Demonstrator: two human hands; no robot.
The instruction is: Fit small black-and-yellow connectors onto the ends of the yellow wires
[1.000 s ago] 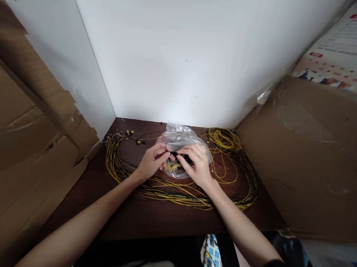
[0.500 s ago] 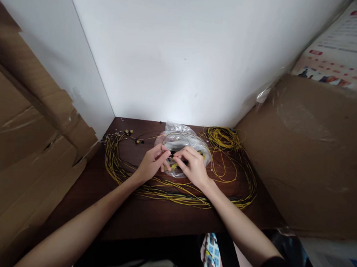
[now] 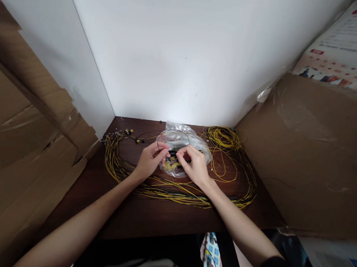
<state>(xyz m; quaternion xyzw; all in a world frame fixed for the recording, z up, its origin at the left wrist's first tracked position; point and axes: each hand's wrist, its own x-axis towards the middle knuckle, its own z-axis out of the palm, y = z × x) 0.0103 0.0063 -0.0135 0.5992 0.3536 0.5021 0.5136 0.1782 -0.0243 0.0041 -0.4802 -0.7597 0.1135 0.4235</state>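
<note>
Above a clear plastic bag point(image 3: 178, 129), my left hand point(image 3: 150, 160) and my right hand point(image 3: 194, 164) face each other, close together. Both are closed, thumb against forefinger. Between the fingertips shows a small black connector point(image 3: 173, 152), whose right end sits in my right hand's pinch. A thin dark wire point(image 3: 175, 131) arches from my left fingers over towards my right hand; my left fingertips pinch its end near the connector, though the exact contact is too small to see. Yellow and black connectors point(image 3: 171, 166) lie in the bag beneath.
A bundle of yellow and black wires point(image 3: 175, 196) curves round the front of the dark wooden table point(image 3: 149, 227). Coiled yellow wire point(image 3: 224, 138) lies at back right, small connectors point(image 3: 128, 132) at back left. Cardboard point(image 3: 314, 164) flanks both sides; a white panel point(image 3: 170, 61) stands behind.
My hands have moved slightly apart, and more of the black connector shows between them. The wire's arch has widened a little to the left.
</note>
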